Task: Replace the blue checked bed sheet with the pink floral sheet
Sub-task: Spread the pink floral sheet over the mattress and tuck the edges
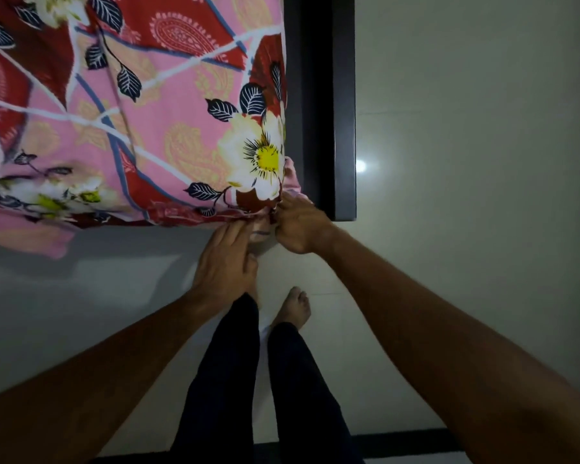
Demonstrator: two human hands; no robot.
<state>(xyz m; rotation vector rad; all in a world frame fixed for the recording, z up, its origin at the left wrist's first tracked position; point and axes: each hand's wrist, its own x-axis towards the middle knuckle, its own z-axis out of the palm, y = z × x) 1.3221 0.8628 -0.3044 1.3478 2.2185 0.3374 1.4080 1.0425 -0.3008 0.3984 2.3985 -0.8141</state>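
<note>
Pale tiled floor (466,229); dark bed frame (344,128) at 1 o'clock. Pink floral sheet (148,128) lay spread at 10 o'clock. Left hand (226,259) and right hand (298,226) pinched its near corner. Judged step: corner tuck. Next: fold under, pull taut.

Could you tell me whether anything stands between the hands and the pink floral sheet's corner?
Nothing visible does. The right hand grips the pink floral sheet at the mattress corner, and the left hand touches its hem beside it. The dark bed frame lies to the right.
</note>
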